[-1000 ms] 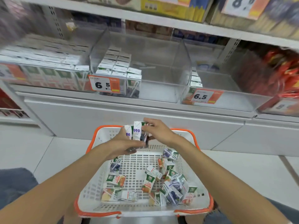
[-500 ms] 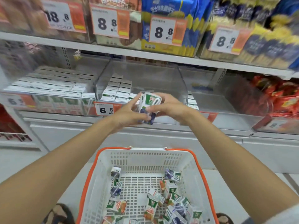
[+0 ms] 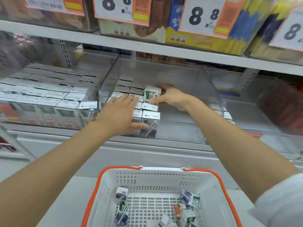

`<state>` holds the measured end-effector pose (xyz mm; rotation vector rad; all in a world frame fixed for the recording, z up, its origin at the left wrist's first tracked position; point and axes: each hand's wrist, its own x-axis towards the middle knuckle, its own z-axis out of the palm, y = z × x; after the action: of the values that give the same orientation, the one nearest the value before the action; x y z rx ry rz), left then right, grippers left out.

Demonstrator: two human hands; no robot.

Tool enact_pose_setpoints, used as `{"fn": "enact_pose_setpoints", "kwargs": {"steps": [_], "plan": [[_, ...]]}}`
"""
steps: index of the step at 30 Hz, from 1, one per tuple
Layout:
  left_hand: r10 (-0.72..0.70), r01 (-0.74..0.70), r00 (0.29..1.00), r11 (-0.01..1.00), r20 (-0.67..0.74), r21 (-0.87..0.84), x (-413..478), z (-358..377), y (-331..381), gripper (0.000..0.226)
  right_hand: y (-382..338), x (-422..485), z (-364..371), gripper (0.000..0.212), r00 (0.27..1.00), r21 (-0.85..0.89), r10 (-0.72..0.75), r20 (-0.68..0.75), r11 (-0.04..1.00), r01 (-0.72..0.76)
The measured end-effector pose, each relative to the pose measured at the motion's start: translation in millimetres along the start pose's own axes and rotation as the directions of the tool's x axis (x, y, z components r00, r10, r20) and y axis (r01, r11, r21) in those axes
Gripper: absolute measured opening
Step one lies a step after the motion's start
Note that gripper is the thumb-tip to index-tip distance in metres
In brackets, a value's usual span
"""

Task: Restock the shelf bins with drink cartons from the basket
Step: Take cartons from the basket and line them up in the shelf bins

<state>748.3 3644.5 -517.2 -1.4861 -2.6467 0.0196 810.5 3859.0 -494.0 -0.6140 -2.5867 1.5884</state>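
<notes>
My right hand [image 3: 170,97] is inside the middle clear bin [image 3: 188,89], shut on a white and green drink carton [image 3: 151,95] held upright against the rows of cartons [image 3: 131,89] standing there. My left hand [image 3: 121,115] lies flat and open over the front cartons of that bin, its thumb near a front carton [image 3: 150,123]. Below, the white basket with orange rim [image 3: 157,177] holds several loose cartons [image 3: 189,199]; its lower part is cut off by the frame.
The left bin [image 3: 49,95] is packed with cartons. The right half of the middle bin is bare. Another clear bin [image 3: 246,102] stands to the right. A shelf board [image 3: 147,46] with price tags [image 3: 203,15] and snack packs hangs just above.
Both hands rose from the basket to the middle bin with cartons. The right hand now presses one carton into the row; the left hand has let go and lies flat. The view tilted up.
</notes>
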Motion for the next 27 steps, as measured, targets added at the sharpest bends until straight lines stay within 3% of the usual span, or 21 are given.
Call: {"fn": "enact_pose_setpoints", "kwargs": {"steps": [2,4,6,9,12,15,17,20,21,22,24,25,27], "plan": [[0.001,-0.001,1.0,1.0,-0.002,0.01,0,0,0,0.107,8,8,-2,0.058,0.972,0.11,0.092,0.216,0.987,-0.118],[0.001,-0.001,1.0,1.0,0.0,0.016,0,-1,1,0.106,15,13,-9,0.027,0.942,0.267,0.102,0.319,0.944,-0.192],[0.003,-0.002,1.0,1.0,-0.011,0.019,-1,-1,2,0.107,17,16,-11,0.027,0.937,0.275,0.114,0.33,0.938,-0.21],[-0.004,0.005,0.999,1.0,-0.035,0.02,-2,-1,3,0.11,16,18,-2,0.051,0.964,0.159,0.125,0.235,0.973,-0.165],[-0.015,0.015,1.0,1.0,-0.02,0.02,-2,-1,4,0.109,15,13,6,0.059,0.98,0.132,0.114,0.162,0.982,-0.136],[-0.031,0.03,0.999,0.999,-0.025,-0.026,-7,-9,7,0.108,9,-5,9,0.064,0.998,-0.126,-0.031,-0.05,0.992,0.024],[-0.034,0.022,0.987,0.997,-0.157,-0.076,-19,-15,12,0.101,4,-25,15,0.059,0.96,-0.261,-0.194,-0.204,0.955,0.138],[-0.017,-0.074,0.887,0.981,-0.461,-0.177,-51,-11,31,0.056,5,-70,34,0.032,0.825,-0.32,-0.405,-0.395,0.902,0.29],[-0.046,-0.085,0.869,0.967,-0.493,-0.24,-63,-3,38,0.043,9,-86,43,0.022,0.775,-0.338,-0.47,-0.423,0.875,0.346],[-0.082,-0.073,0.889,0.946,-0.451,-0.317,-76,9,46,0.035,14,-102,53,0.015,0.732,-0.372,-0.528,-0.431,0.843,0.389],[-0.147,0.018,0.96,0.881,-0.238,-0.472,-100,42,61,0.03,35,-130,73,0.01,0.692,-0.433,-0.591,-0.415,0.797,0.421],[-0.165,0.076,0.979,0.845,-0.122,-0.529,-111,61,67,0.03,51,-142,82,0.01,0.702,-0.425,-0.581,-0.411,0.804,0.417],[-0.171,0.183,0.982,0.772,0.078,-0.608,-133,99,76,0.029,95,-162,98,0.012,0.793,-0.334,-0.469,-0.388,0.874,0.354]]}}
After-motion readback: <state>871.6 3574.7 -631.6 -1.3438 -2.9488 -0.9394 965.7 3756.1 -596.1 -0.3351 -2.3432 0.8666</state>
